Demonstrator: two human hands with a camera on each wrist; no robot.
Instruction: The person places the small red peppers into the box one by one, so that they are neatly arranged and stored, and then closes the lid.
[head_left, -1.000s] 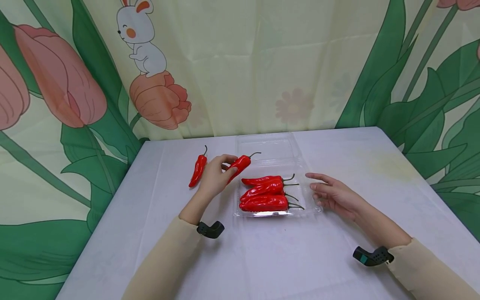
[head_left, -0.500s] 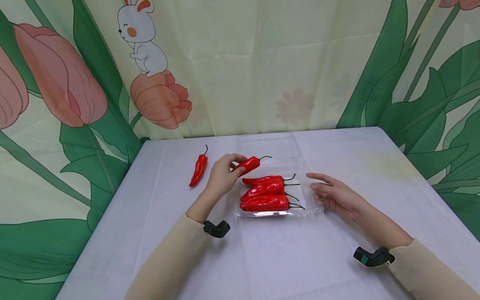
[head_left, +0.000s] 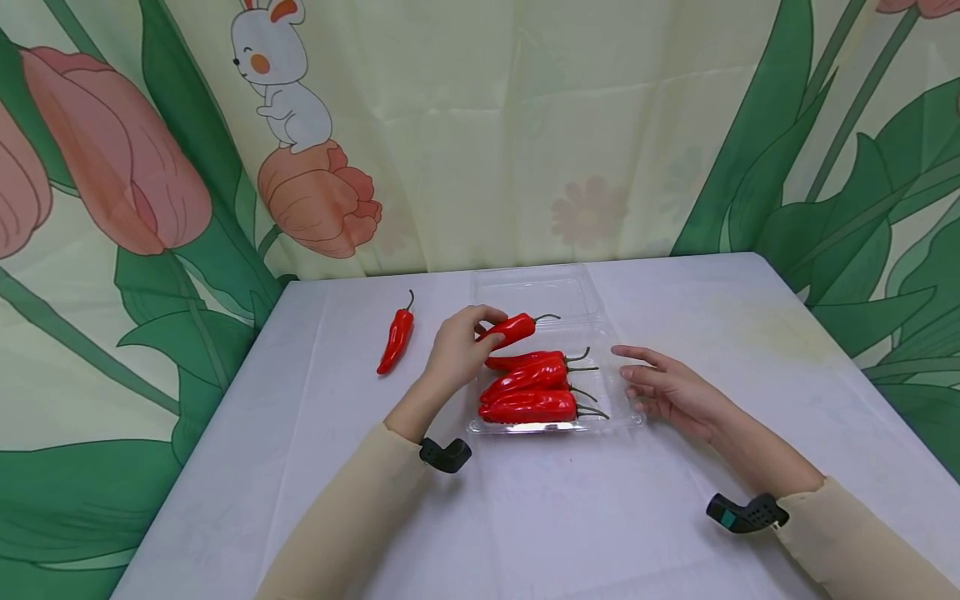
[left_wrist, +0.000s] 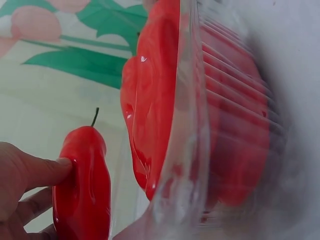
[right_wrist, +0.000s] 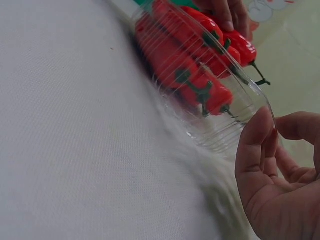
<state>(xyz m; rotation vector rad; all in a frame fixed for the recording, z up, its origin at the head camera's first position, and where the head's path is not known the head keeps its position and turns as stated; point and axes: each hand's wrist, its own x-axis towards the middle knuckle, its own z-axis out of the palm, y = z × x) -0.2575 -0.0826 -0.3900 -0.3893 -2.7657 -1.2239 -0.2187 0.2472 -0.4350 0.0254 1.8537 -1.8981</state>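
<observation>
My left hand (head_left: 461, 346) pinches a red chili pepper (head_left: 517, 330) between thumb and fingers, its green stem pointing right. It is held over the back part of a clear plastic clamshell box (head_left: 619, 392). Inside the box's front part lie several red peppers (head_left: 531, 407), stems to the right. In the left wrist view, my thumb (left_wrist: 47, 172) presses the held pepper (left_wrist: 82, 185) beside the box wall. My right hand (head_left: 675, 392) is at the box's right side, index finger extended; in the right wrist view its thumb and index finger are close to the rim (right_wrist: 260, 92).
One more red pepper (head_left: 396, 340) lies on the white-covered table (head_left: 570, 517), left of the box. The box's lid (head_left: 534, 293) is folded back toward the printed curtain (head_left: 465, 125) behind the table.
My left hand has moved right with the pepper, from beside the box to above its back part. The pepper now lies flatter. My right hand has stayed in place.
</observation>
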